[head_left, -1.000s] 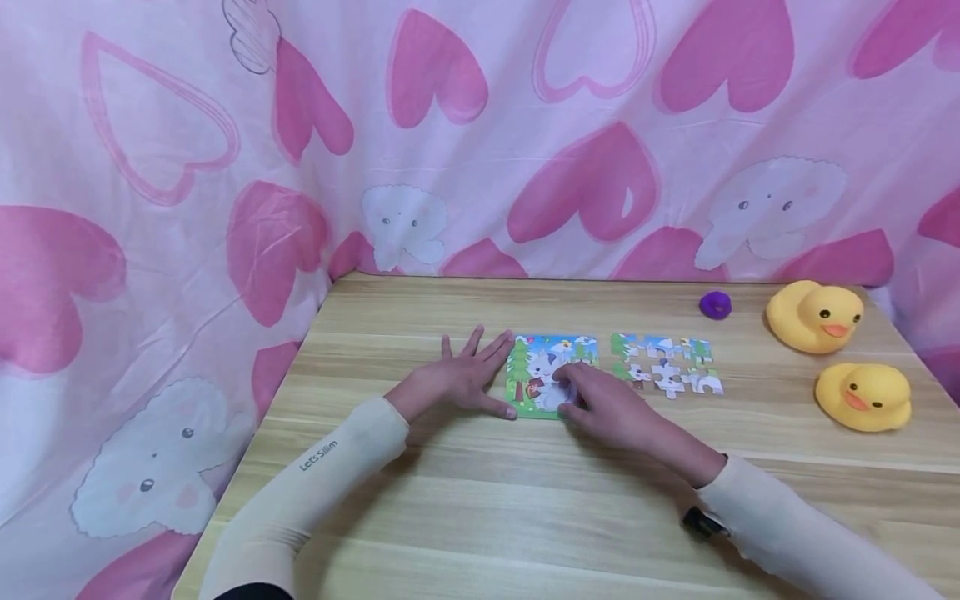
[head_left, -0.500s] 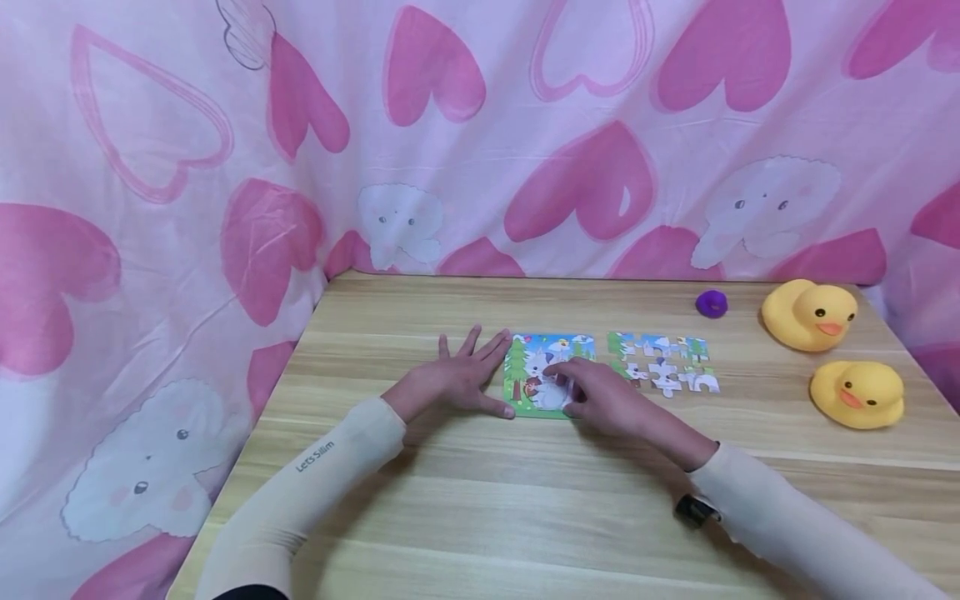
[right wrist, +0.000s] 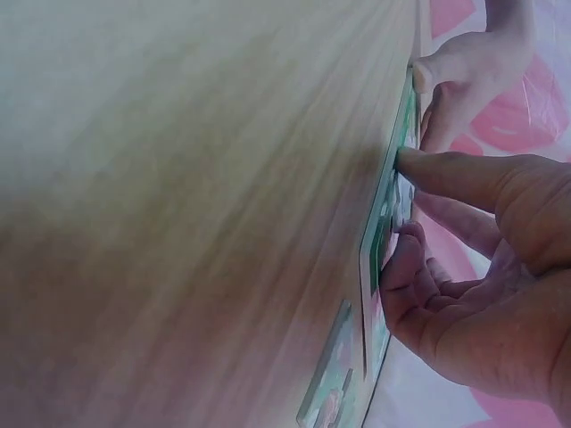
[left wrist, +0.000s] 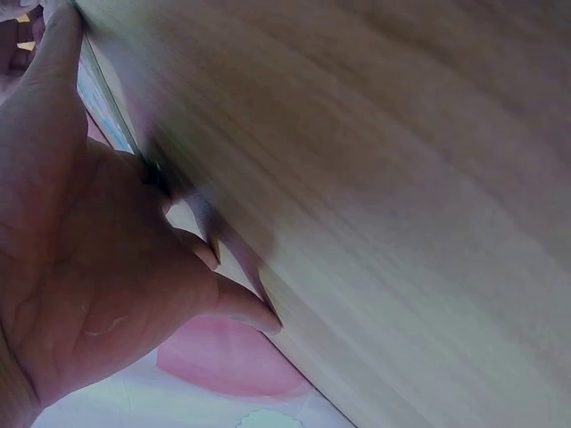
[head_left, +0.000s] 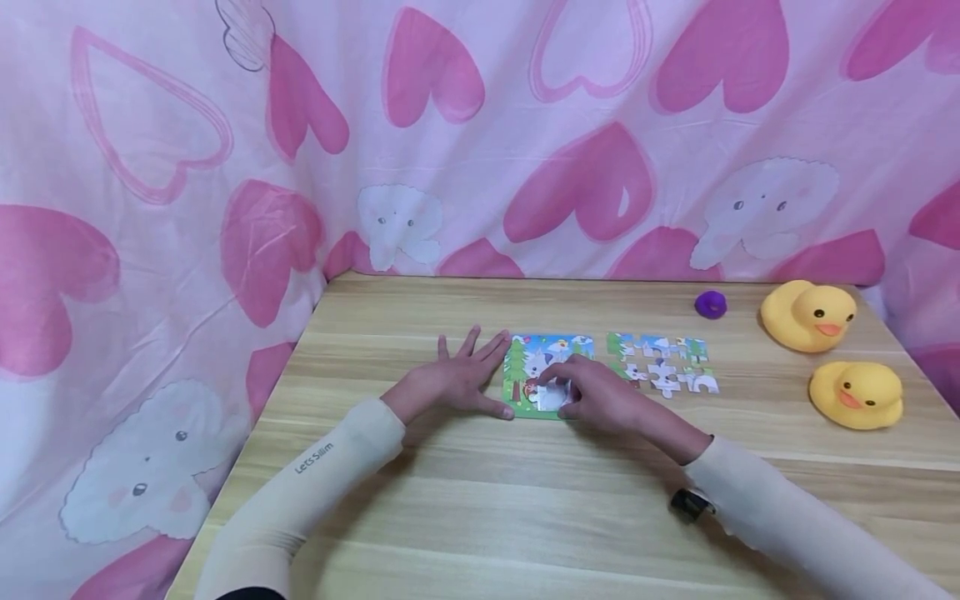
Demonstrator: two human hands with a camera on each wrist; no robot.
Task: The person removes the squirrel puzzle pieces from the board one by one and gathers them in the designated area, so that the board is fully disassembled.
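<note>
On puzzle [head_left: 546, 375], hands pressing (fingers flat)

small square jigsaw puzzle board [head_left: 525, 379], green border, cartoon white animal with tree and blue sky, flat on wooden table mid-centre. loose puzzle pieces [head_left: 663, 367] just right of it, flat, apparently roughly two rows.

A child's play corner at home: a wooden table [head_left: 465, 517] backed from nine to three o'clock by a pink heart-print curtain [head_left: 480, 133], with two rubber ducks [head_left: 808, 315] at two o'clock and a jigsaw puzzle [head_left: 547, 375].
</note>
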